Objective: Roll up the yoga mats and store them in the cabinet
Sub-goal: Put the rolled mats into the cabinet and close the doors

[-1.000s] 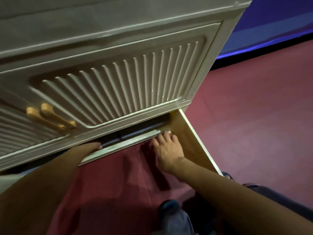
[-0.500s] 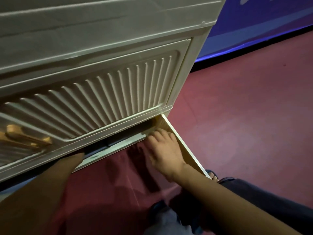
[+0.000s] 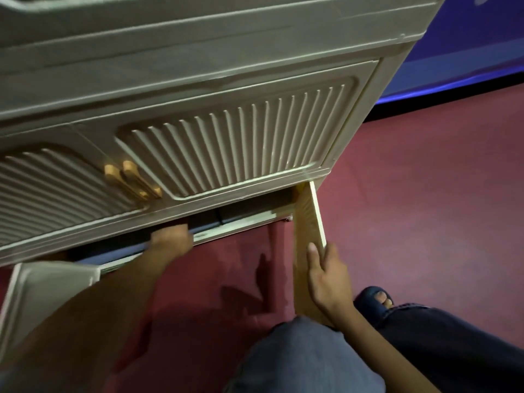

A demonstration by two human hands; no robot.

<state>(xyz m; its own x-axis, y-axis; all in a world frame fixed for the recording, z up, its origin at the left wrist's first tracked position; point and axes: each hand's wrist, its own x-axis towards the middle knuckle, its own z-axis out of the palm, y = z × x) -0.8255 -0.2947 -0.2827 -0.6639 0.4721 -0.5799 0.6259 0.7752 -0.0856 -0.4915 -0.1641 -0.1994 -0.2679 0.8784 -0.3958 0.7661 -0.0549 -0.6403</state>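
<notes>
Cream door edge: the right hand [image 3: 329, 276] grips the open right-hand lower door [image 3: 309, 236] of the cabinet [image 3: 198, 80] at its outer edge, thumb on the inner face, the other fingers wrapped behind and hidden.
Left fingers: the left hand [image 3: 170, 236] reaches into the cabinet's bottom opening; its fingertips are hidden under the frame, so I cannot tell whether they are spread or curled.
Yoga mats: dark shapes [image 3: 226, 215] lie inside the bottom opening, just right of the left hand; too dim to tell whether they are the mats.
Left lower door [image 3: 42, 282]: swung open at the cabinet's lower left.
Upper doors: two ribbed panels [image 3: 235, 140], closed, with paired golden handles [image 3: 130, 180] where they meet.
Floor [image 3: 425, 194]: dark red, running under and right of the cabinet.
Person: knee in grey cloth [image 3: 300, 358] and a dark sandal [image 3: 374, 300], both in front of the cabinet, by the right door.
</notes>
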